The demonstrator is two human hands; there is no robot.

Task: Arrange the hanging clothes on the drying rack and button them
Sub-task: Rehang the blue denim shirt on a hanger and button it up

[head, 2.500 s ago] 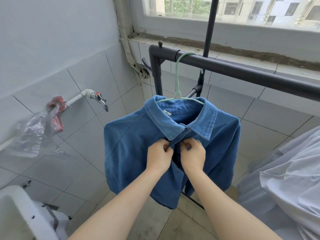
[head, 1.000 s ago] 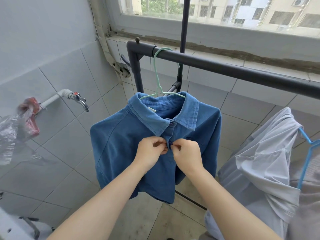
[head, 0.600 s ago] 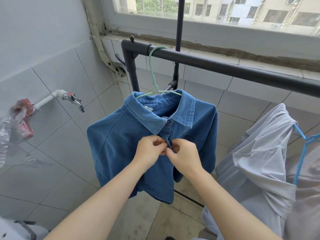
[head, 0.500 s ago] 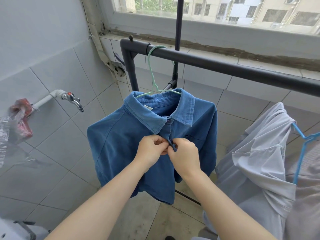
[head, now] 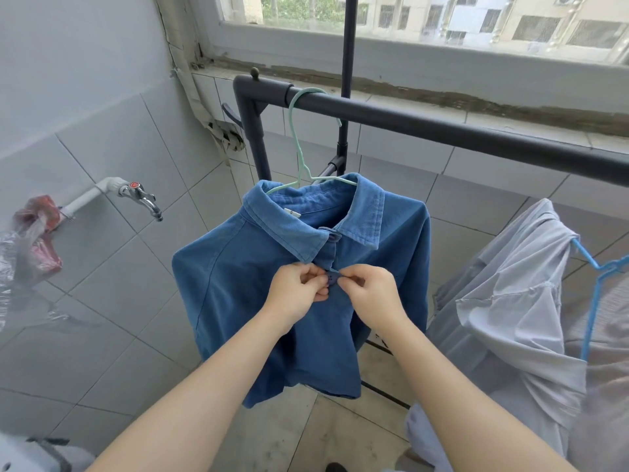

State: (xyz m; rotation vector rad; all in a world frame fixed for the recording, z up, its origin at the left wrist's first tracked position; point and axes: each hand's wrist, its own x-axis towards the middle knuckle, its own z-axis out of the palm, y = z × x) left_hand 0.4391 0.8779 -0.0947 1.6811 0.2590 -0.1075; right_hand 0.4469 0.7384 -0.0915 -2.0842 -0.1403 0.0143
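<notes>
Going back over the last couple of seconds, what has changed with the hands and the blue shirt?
Little moved. The left hand and right hand keep pinching the placket of the blue shirt just below the collar; a dark button now shows between their fingertips, where only fabric showed before. Unchanged: the collar button is fastened, the shirt hangs on the green hanger over the rail.
</notes>
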